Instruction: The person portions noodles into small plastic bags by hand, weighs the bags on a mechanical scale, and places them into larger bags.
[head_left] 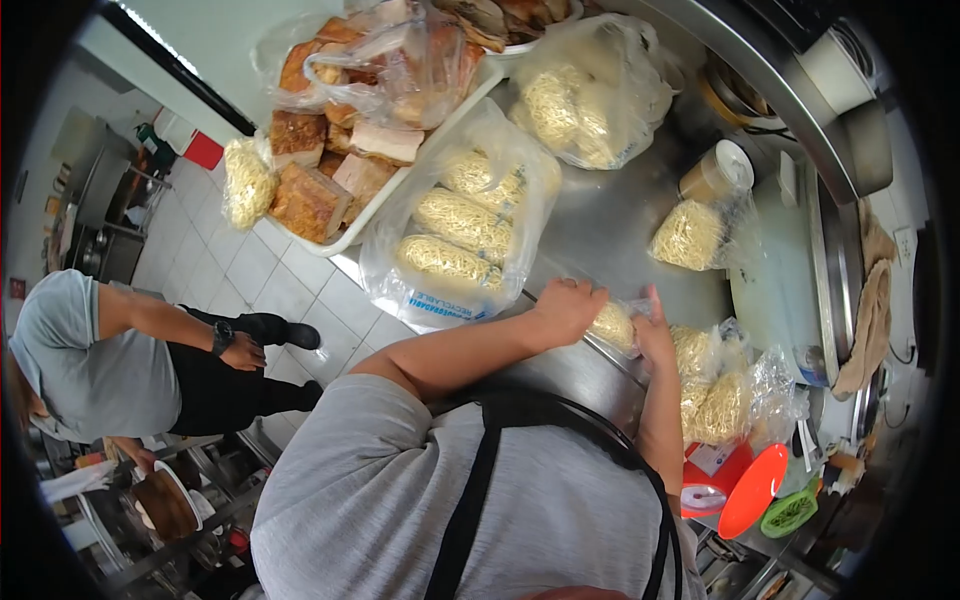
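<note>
A small clear plastic bag of yellow noodles [612, 325] is between my two hands, over the front edge of the steel counter [600, 225]. My left hand [570, 312] is closed, its fingers curled at the bag's left side. On the other side, my right hand [655, 335] grips the plastic with the thumb or a finger pointing up. Just right of that hand lie several bagged noodle portions [715, 385]. Left of my hands, a large clear bag [460, 225] holds several noodle packs.
A white tray [345, 240] piled with roasted pork slabs [315, 200] stands at the back left. Further back sits another noodle bag [580, 110]. A tan container [718, 170] and a noodle bag [690, 235] stand right, red bowls [755, 490] near right. A co-worker [100, 350] holds a pan, left.
</note>
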